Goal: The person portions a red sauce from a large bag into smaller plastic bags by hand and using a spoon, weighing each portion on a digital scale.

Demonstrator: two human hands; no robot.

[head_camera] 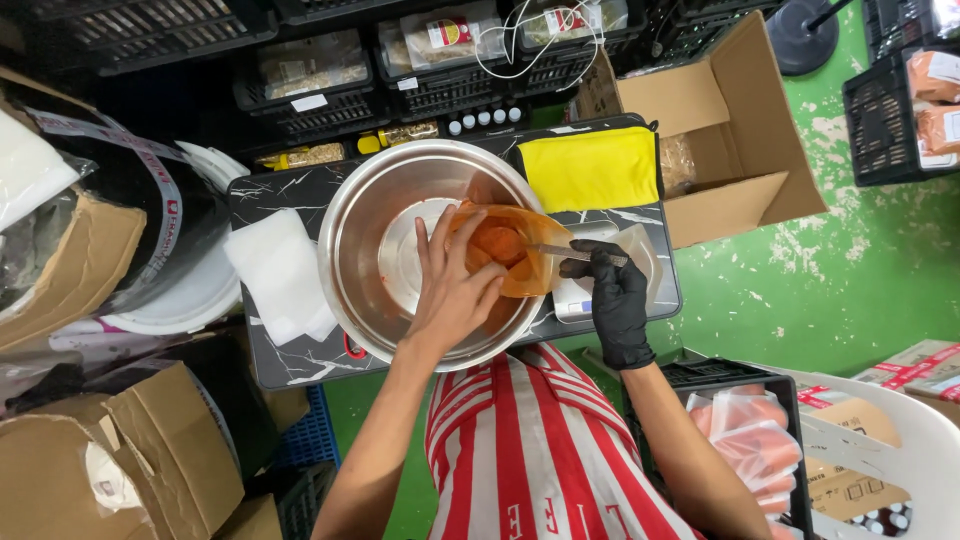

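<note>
At the centre of the frame, your bare left hand [452, 290] reaches into a large steel bowl [365, 215], fingers curled around the mouth of a clear bag of orange paste [505, 248]. Your right hand [612, 295] (black-gloved) pinches a metal spoon [560, 251] into the bag. A yellow cloth [592, 168] lies above.

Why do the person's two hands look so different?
The left hand is bare, while the right hand wears a black glove. The left hand holds the clear bag of orange stuff over the steel bowl; the right hand holds a metal spoon in it. Both reach the same bag.
</note>
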